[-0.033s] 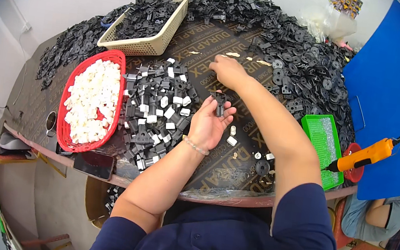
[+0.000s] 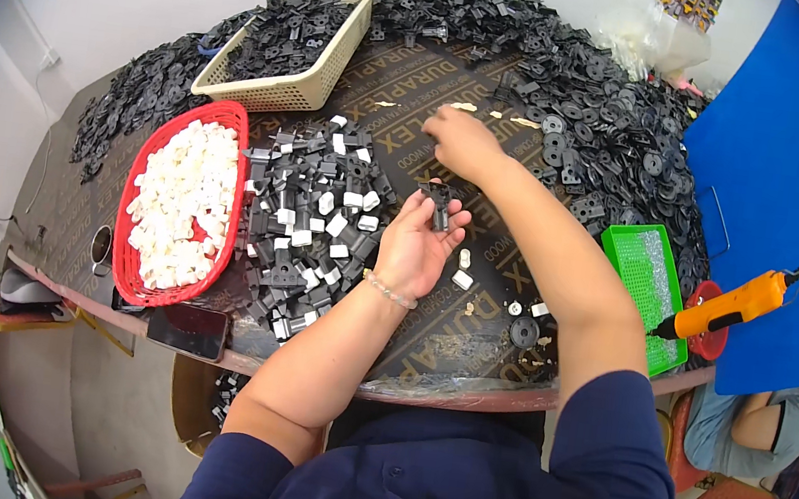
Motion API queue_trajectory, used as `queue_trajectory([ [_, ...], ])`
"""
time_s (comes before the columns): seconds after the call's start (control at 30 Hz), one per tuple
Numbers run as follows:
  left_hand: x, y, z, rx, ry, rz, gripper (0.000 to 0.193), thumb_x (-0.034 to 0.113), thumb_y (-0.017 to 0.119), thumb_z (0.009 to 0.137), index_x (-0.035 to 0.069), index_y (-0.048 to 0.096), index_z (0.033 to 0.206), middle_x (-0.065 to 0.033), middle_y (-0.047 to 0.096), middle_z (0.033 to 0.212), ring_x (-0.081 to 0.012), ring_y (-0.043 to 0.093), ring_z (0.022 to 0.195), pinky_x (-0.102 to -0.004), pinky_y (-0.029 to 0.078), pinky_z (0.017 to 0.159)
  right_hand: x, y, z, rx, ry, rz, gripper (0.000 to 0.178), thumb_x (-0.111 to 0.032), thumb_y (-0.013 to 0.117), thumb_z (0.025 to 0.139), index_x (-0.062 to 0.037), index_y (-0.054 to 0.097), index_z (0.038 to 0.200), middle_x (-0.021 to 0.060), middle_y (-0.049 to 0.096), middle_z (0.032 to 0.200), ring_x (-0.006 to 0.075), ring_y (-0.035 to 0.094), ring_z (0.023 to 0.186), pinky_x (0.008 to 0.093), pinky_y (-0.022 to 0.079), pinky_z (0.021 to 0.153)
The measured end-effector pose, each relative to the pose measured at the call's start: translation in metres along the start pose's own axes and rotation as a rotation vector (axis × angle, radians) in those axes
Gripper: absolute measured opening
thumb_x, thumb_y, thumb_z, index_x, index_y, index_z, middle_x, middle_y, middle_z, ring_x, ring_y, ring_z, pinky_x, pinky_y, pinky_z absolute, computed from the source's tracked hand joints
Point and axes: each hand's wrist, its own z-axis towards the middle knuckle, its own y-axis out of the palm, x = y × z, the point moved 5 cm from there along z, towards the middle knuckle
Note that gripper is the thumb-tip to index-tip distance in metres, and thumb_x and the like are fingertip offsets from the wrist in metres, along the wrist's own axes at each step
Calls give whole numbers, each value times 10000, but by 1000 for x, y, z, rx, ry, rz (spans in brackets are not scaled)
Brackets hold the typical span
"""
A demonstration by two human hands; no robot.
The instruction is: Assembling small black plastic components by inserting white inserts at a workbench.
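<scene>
My left hand [image 2: 416, 252] is palm up around a small black plastic part [image 2: 440, 206], with the fingers curled against it. Farther up the table, my right hand [image 2: 464, 144] is held with its fingers bent downward and closed; whatever they may hold is hidden. Just beyond those fingers lie pale, thin scraps [image 2: 463, 106] on the dark board. To the left of my left hand spreads a heap of black plastic pieces with white blocks [image 2: 311, 228]. Two whitish blocks [image 2: 462, 279] rest just right of my left wrist.
A red basket [image 2: 121, 243] of white blocks stands at left, behind it a beige basket [image 2: 325, 88] of black parts. Black parts [image 2: 615, 147] bank along the far edge. At right are a green tray [image 2: 612, 245], an orange electric screwdriver [image 2: 740, 307] and a blue panel [image 2: 780, 199].
My right hand has shifted very slightly to the right. My left hand keeps the black plastic part in nearly the same spot.
</scene>
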Motion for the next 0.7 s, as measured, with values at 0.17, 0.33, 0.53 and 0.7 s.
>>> queue_trajectory([
  [0.17, -6, 14, -2, -40, 21, 117, 257, 152, 533, 1022, 119, 502, 1275, -102, 655, 1151, -214, 655, 1009, -336, 528, 826, -5, -85, -107, 242, 199, 564, 358, -88, 720, 791, 1, 667, 1133, 49, 584, 974, 111, 561, 773, 266, 480, 714],
  [0.33, -17, 34, -12, -185, -65, 256, 285, 163, 554, 1018, 102, 548, 1296, -50, 649, 1166, -168, 637, 1034, -333, 536, 877, -22, -94, -172, 318, 152, 719, 343, -71, 743, 799, 2, 679, 1128, 67, 631, 1090, 151, 596, 938, 291, 481, 863],
  [0.53, -20, 40, -18, -270, -114, 380, 317, 172, 566, 1016, 71, 560, 1317, -15, 647, 1150, -119, 630, 1030, -325, 544, 871, -27, -92, -185, 387, -18, 571, 346, -122, 787, 791, -6, 697, 1104, 122, 663, 1095, 253, 630, 1040, 347, 488, 911],
  [0.7, -22, 37, -20, -254, -122, 383, 276, 152, 549, 1020, 68, 562, 1282, -47, 659, 1147, -154, 655, 1032, -348, 559, 876, -30, -85, -189, 393, 5, 630, 357, -124, 796, 784, -16, 700, 1110, 123, 663, 1074, 258, 633, 1019, 352, 492, 902],
])
